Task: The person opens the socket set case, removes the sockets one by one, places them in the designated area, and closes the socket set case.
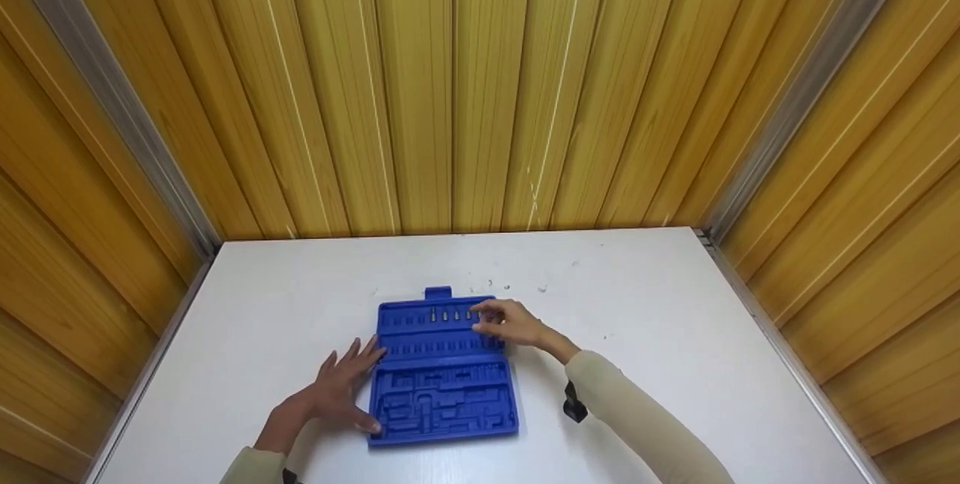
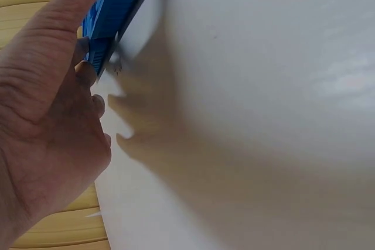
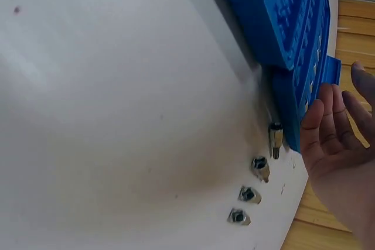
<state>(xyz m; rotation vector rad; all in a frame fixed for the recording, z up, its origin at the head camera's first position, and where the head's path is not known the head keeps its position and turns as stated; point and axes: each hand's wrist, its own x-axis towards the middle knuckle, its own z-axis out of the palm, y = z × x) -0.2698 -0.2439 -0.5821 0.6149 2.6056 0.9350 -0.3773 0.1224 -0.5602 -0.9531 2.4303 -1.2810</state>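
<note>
Two hands, one blue case (image 1: 439,360), eight small metal pieces clearly countable: four in the case, four on the white table (image 1: 637,386). The case lies unfolded flat near the table's near edge: two halves, far and near, one latch tab (image 1: 438,293) on the far rim. Far half has two rows of slots; four upright bits (image 1: 457,315) stand in the farther row, up to the right fingertips. Something dark sits at the right end of the nearer row, partly behind the hand — too small to count. Near half is one tray (image 1: 442,400) of moulded recesses. Right wrist view: one longer piece (image 3: 276,140) just beside the case's right side, then three short sockets (image 3: 250,194) in a line leading away from it. Left hand (image 1: 341,386): fingers spread wide, fingertips and thumb touching the case's left edge. Right hand (image 1: 511,323): over the far half's right end, fingers bent, thumb and index a narrow gap apart — can't tell whether a fingertip touches a bit.
</note>
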